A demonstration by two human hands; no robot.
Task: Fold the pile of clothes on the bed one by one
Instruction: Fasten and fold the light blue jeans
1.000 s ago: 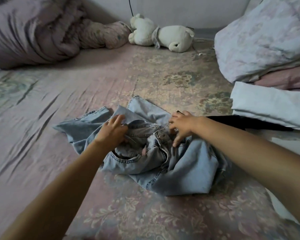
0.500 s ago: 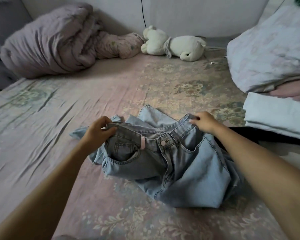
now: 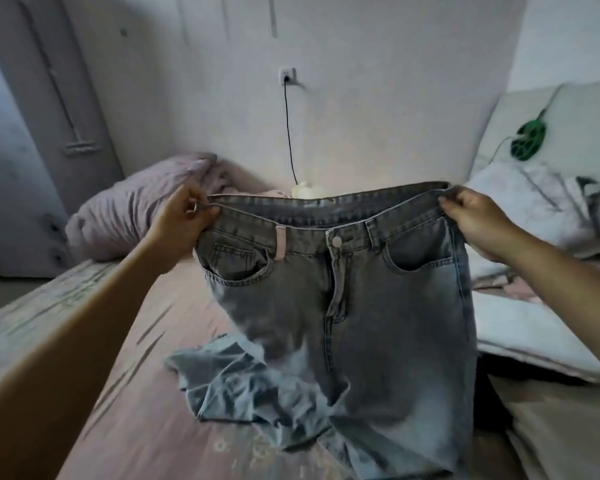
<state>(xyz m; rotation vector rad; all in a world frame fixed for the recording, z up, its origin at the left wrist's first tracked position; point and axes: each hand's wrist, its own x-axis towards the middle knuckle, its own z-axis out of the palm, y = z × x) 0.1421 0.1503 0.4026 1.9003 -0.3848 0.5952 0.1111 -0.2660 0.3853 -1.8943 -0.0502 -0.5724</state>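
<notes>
Nearest to you, the legs of the jeans (image 3: pixel 343 306) trailed down onto the pink bedsheet (image 3: pixel 125 393), where the lower part of one leg lay bunched and twisted in a crumpled heap, so the pair hung only partly free. Above that, you held the jeans up in front of you by the waistband, front side facing you, button and fly showing in the middle. Your left hand (image 3: pixel 184 220) pinched the left end of the waistband, fingers curled over the top edge with the thumb against the denim; your right hand (image 3: pixel 471 216) gripped the right end the same way, fingers wrapped over the band. Holding both ends pulled the waistband fairly straight, likely so the weight of the fabric could draw the legs out and show you how they lay before folding; the twisted leg suggested they would need a shake or more lift first. To your right, light folded cloths (image 3: pixel 520 327) lay on the bed beside the jeans, seemingly kept apart from your working area. Farther back on the left sat a rolled lilac quilt (image 3: pixel 125 209), and on the right a rumpled pile of pale fabric (image 3: pixel 534 202). Beyond, a black cable (image 3: pixel 289 133) ran down the wall from a socket (image 3: pixel 287 76).
</notes>
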